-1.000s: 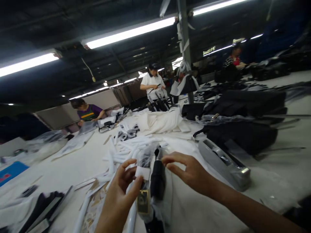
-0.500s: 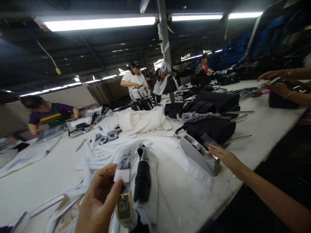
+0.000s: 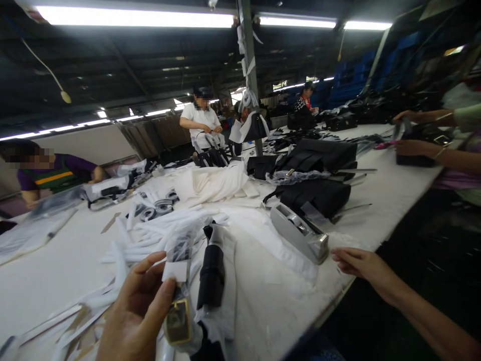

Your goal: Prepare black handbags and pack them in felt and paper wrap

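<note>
My left hand (image 3: 141,306) pinches a plastic-wrapped strap (image 3: 182,245) between thumb and fingers, at a small white paper piece (image 3: 175,271) on it. A gold-rimmed buckle (image 3: 178,321) under clear film hangs just below my thumb. Right of it lies a rolled black strap piece (image 3: 211,276) on white wrapping. My right hand (image 3: 366,265) is just right of a grey tape dispenser (image 3: 296,233), apart from it. Its fingertips are pressed together; whatever they hold is too small to make out.
Black bags (image 3: 311,198) lie behind the dispenser. White foam strips (image 3: 150,235) and rolled straps (image 3: 160,208) are spread at left. Another person's hands (image 3: 417,145) hold a black bag at right. Several co-workers are around the table (image 3: 270,306), beside a post (image 3: 248,60).
My right hand has drawn back from the tape dispenser toward the table edge, and its fingers have closed. My left hand keeps its hold on the strap. The view has shifted right.
</note>
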`<action>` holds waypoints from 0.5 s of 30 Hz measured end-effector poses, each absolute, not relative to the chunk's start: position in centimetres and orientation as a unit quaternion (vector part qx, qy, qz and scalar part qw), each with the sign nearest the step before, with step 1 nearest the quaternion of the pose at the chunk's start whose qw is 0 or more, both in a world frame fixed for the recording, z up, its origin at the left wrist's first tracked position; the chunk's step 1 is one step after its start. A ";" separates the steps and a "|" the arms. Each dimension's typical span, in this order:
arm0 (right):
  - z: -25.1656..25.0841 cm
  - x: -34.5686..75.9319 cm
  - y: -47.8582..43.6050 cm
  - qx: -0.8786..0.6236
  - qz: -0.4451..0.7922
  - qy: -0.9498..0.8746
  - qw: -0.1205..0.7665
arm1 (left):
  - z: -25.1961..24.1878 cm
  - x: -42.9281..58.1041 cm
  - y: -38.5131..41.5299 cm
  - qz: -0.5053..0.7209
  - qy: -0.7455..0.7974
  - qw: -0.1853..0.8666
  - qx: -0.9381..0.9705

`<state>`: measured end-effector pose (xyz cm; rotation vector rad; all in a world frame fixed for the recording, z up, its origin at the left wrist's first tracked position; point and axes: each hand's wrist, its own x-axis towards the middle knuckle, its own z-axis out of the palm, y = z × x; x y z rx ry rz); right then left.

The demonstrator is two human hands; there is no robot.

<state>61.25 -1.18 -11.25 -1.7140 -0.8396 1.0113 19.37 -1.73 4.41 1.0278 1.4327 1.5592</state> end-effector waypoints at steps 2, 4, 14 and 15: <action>-12.7 61.5 -1.4 -0.715 0.390 -0.342 0.469 | 4.2 18.9 -1.5 0.606 0.560 0.391 0.408; -13.1 61.2 -1.7 -0.727 0.376 -0.351 0.455 | 3.9 18.4 -1.3 0.604 0.554 0.396 0.414; 0.2 44.6 -1.4 -0.422 0.472 -0.628 0.452 | 3.0 18.7 -1.2 0.588 0.511 0.314 0.543; 1.8 42.7 -0.9 -0.378 0.489 -0.651 0.441 | 3.0 18.9 -1.1 0.591 0.510 0.304 0.545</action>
